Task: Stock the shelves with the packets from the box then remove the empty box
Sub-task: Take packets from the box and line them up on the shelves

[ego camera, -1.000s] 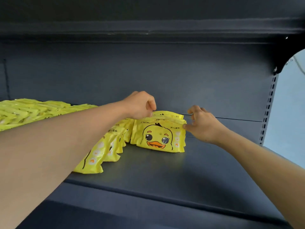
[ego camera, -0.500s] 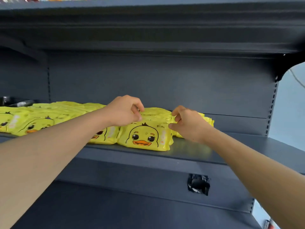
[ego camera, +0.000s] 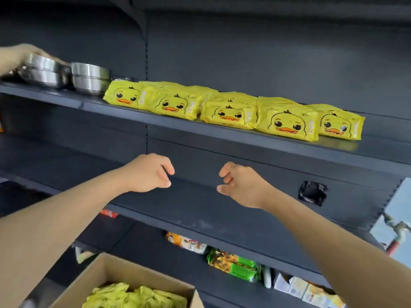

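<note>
Head view: dark metal shelving; yellow duck packets (ego camera: 231, 112) line the upper shelf (ego camera: 222, 132) beside steel bowls (ego camera: 89, 77). Left hand (ego camera: 148, 173) and right hand (ego camera: 241, 185) hover below, fingers loosely curled, holding nothing. The cardboard box (ego camera: 133, 283) below holds more packets.

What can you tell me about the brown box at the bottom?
The cardboard box sits at the bottom edge of the picture, below the shelves, only partly in view. It looks like plain brown corrugated card, open at the top, with one corner pointing toward the shelves. Inside lies a loose heap of yellow packets, so it is not yet empty. Neither hand touches it; both hang above it, holding nothing.
</note>
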The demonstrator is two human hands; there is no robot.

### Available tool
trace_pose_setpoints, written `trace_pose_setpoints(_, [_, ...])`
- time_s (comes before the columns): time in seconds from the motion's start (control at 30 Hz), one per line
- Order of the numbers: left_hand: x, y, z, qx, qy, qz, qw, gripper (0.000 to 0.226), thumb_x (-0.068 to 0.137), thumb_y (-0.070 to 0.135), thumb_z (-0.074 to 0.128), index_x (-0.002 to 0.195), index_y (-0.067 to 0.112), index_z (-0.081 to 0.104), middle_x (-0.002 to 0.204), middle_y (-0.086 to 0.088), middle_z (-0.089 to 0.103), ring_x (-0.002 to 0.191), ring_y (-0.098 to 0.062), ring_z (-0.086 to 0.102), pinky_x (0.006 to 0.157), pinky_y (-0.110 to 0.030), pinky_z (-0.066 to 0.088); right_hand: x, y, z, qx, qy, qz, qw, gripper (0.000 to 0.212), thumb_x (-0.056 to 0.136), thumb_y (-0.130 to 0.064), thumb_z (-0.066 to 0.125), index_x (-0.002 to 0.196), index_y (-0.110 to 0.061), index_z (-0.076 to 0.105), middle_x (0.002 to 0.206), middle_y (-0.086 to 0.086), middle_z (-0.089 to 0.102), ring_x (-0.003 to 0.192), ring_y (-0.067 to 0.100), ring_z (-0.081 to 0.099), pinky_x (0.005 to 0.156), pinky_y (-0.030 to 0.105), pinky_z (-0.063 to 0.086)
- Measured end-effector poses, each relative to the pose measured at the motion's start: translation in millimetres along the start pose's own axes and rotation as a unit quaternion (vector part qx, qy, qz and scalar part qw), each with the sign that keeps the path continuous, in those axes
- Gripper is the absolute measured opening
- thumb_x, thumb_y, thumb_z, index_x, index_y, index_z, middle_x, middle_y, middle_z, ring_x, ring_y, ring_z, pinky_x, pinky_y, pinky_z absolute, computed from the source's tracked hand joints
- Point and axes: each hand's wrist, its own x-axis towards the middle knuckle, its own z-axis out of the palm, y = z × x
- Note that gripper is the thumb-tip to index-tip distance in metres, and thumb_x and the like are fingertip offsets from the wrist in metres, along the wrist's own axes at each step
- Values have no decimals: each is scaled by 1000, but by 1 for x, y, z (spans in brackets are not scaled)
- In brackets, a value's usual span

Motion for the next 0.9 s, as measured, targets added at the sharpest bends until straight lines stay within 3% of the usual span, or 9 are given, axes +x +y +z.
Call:
trace_pose_setpoints(0.07, [-15,-30,12,-12,-8,-32,999,21,84,20,65,103,28,60,90,13,70,88,-6,62,65,-21,46,1,-6,33,-2,-36,-1,999,37,91,-31,57,123,-14,46,114,3,55,98,20,56,85,33,49])
trace_pose_setpoints(0.23, [-34,-92,49,1,-40,-96,995,21,84,21,65,103,28,59,93,13,68,93,-10,64,82,-28,50,11,-12,111,-4,-113,-13,993,38,89,-28,59,122,-13,48,117,6,54,99,22,56,86,36,49])
trace_pose_setpoints(0.33, [-35,-121,74,-11,-53,-126,990,23,83,19,67,105,21,61,90,9,69,88,-10,65,76,-26,52,22,-9,153,6,-146,-24,989,38,88,-28,59,121,-11,50,119,5,56,103,22,56,86,34,48])
trace_pose_setpoints(0.43, [-37,-145,96,9,-77,-145,986,25,81,18,67,106,20,62,92,8,69,84,-8,61,68,-17,44,36,0,195,21,-186,-29,982,39,89,-31,60,123,-13,50,123,5,56,107,22,56,88,32,47])
trace_pose_setpoints(0.57, [-42,-182,128,3,-97,-182,978,25,82,19,69,106,20,62,98,5,70,87,-9,62,75,-20,46,48,13,242,38,-239,-28,970,41,89,-28,59,126,-11,49,124,6,55,110,20,55,88,27,44])
trace_pose_setpoints(0.7, [-49,-219,160,-19,-135,-223,965,28,84,17,68,112,17,62,107,2,69,98,-12,63,87,-24,48,55,25,290,35,-298,7,954,38,88,-29,58,122,-12,50,118,9,60,99,23,61,86,40,52])
trace_pose_setpoints(0.9, [-51,-295,192,-35,-191,-250,949,28,83,20,70,110,20,61,103,1,69,90,-11,64,87,-28,50,55,32,358,48,-350,66,933,42,91,-32,57,126,-10,49,127,8,57,110,22,57,89,32,47])
